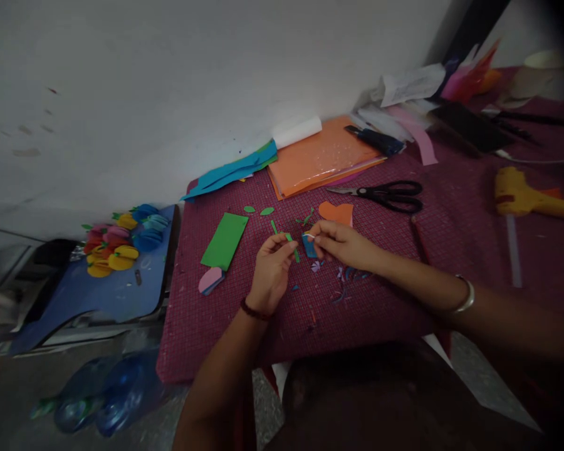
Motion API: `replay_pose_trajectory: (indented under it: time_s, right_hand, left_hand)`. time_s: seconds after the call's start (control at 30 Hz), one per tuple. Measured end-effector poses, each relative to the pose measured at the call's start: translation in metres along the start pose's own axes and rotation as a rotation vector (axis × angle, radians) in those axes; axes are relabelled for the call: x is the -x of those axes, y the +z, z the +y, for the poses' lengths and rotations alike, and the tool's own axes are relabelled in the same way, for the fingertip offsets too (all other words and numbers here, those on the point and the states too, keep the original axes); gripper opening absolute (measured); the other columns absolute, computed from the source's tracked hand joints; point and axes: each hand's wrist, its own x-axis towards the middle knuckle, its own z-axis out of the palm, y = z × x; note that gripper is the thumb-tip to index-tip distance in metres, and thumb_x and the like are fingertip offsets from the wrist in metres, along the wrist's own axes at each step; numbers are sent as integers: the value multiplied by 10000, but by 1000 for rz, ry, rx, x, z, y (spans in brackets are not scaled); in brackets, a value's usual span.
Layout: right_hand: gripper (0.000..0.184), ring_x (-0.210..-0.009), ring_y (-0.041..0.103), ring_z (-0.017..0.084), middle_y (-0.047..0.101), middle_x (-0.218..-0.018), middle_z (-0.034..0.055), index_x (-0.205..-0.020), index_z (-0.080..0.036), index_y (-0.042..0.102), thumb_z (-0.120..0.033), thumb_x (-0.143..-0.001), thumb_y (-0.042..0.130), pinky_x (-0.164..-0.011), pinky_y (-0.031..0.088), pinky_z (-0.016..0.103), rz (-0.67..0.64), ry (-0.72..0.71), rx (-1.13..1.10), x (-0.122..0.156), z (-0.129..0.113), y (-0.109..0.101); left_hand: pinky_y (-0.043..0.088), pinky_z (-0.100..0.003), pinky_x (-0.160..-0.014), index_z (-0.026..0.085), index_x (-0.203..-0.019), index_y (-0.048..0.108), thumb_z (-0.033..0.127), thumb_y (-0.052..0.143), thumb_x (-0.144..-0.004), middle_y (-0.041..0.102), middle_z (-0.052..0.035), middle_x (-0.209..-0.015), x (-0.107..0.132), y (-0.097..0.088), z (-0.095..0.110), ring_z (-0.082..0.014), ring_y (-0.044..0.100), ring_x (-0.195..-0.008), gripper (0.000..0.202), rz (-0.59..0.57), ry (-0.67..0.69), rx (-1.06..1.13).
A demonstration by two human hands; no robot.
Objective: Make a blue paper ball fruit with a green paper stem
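Observation:
My left hand (271, 270) pinches a thin green paper strip (292, 245) over the maroon cloth-covered table (207, 338). My right hand (341, 243) is closed on a small blue folded paper piece (309, 246), its fingertips almost touching the left hand's. A green paper rectangle (224, 240) lies to the left, with a pink and blue folded piece (210, 280) below it. An orange paper heart (337, 213) sits just beyond my right hand. Small green leaf cut-outs (258, 210) and paper scraps lie around.
Black scissors (389, 195) lie right of the orange sheet stack (322, 160). A yellow glue gun (526, 196) rests at the far right. Finished paper flowers (120, 241) sit on a blue board (103, 291) at left. Blue bottles (108, 391) lie on the floor.

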Motion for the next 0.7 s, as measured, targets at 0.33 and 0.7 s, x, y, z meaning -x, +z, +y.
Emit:
replay_pose_trajectory:
  time_s: [0.33,0.7]
  right_hand:
    - [222,-554,422,89,443,-633,-49,-790,-175,518,-390,-801,573,-513,341,221,-32,8,-90,0,2,18]
    - [104,-424,348,67,424,-512,-90,-828,-195,455,-289,-860,482,-408,275,190,39,-45,-138,1,0,13]
  left_hand:
    - [452,-192,-632,159,-795,609,142,785,-581,582,48,-712,4,4,2,-59,573,-652,277,8,82,92]
    - [376,-180,-520,155,-690,556,172,750,-627,550,59,-612,6,4,-6,-49,471,-526,204,-54,124,-178]
